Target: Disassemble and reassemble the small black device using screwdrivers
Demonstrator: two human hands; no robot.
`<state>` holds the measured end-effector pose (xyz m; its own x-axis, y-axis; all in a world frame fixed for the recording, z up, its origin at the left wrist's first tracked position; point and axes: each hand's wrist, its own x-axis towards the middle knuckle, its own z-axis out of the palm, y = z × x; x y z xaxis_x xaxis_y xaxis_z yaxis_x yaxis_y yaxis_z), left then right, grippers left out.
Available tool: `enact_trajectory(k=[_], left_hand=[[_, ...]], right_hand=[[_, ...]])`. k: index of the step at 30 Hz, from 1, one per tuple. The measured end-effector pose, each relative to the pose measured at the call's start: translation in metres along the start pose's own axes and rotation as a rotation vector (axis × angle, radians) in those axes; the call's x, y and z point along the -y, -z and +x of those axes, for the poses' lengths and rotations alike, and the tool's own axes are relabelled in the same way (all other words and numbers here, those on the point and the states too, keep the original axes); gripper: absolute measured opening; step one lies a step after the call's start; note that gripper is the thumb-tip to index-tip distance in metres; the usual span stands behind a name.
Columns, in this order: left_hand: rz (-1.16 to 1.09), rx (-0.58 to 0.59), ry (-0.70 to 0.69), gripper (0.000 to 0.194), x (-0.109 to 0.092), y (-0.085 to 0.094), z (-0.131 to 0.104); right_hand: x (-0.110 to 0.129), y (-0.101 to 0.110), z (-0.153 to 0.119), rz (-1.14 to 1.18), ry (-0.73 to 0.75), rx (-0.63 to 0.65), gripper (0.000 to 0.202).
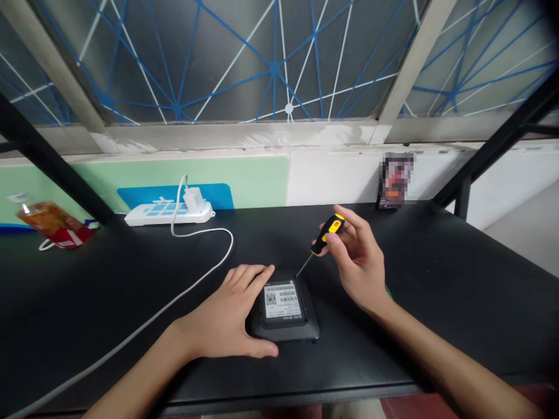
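A black device with a white printed label lies on the black table. My left hand rests along its left side, thumb stretched out near the front edge and fingers at the top left corner; whether it grips the device is not plain, but it touches it. My right hand holds a yellow and black screwdriver by the handle, above and to the right of the device. The thin shaft slants down to the left, its tip at the device's upper right edge.
A white power strip with a plugged-in charger sits at the back left, and its white cable curves across the left of the table. A drink bottle leans at the far left. A phone stands against the back wall.
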<state>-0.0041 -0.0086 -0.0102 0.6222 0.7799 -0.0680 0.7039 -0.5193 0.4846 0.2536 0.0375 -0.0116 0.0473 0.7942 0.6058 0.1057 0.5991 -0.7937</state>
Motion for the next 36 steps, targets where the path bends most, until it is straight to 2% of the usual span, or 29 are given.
enact_trajectory(k=[5,11,25,30,36], left_hand=[[0.000,-0.008,-0.002,0.117,0.0005,-0.0005,-0.0006],[-0.004,-0.001,0.004,0.119,0.0005,-0.0011,-0.0018],[-0.017,-0.010,-0.004,0.117,0.0001,0.0005,-0.0003],[-0.022,-0.003,0.000,0.116,-0.0003,0.0006,-0.0012],[0.000,-0.004,0.001,0.116,-0.0006,0.0003,-0.0010]], right_hand=[[-0.0011,-0.0007,-0.0001,-0.042,0.020,-0.026,0.041],[-0.0012,-0.0009,-0.0034,0.035,0.034,-0.009,0.031],[0.0008,-0.0028,-0.0048,0.026,0.101,-0.079,0.038],[-0.0032,0.0001,-0.0013,-0.078,0.039,-0.112,0.029],[-0.0037,0.0004,-0.0023,0.018,-0.016,-0.032,0.040]])
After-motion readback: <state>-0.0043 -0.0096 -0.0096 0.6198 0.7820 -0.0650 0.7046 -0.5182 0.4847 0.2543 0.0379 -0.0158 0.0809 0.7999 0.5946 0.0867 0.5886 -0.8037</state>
